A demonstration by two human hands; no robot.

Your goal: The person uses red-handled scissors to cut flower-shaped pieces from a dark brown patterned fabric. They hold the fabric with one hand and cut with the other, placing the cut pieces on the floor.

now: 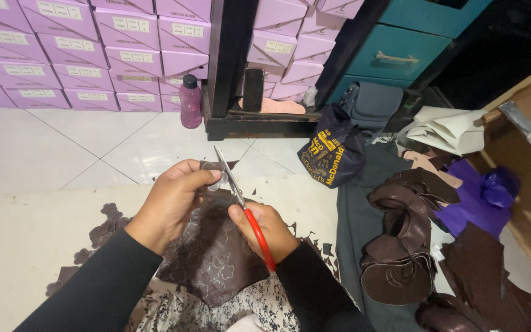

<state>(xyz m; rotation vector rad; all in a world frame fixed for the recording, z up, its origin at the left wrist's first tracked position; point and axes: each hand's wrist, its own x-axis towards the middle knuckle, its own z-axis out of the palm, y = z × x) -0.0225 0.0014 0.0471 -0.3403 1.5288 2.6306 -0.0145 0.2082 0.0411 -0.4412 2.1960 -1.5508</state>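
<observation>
Brown leather [216,258] under red-handled scissors [241,203]; lilac white-labelled boxes [81,55] stacked behind.

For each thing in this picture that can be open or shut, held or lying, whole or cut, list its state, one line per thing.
Scissors: red-handled, held in right hand, blades at the sheet's top edge; open or shut unclear.
Brown sheet: marked with outlines, held up by left hand, partly cut.
Pink bottle: upright, capped.
Teal drawers: shut.
Cut brown pieces: piled loosely.
Dark bag: slumped on the floor.
</observation>
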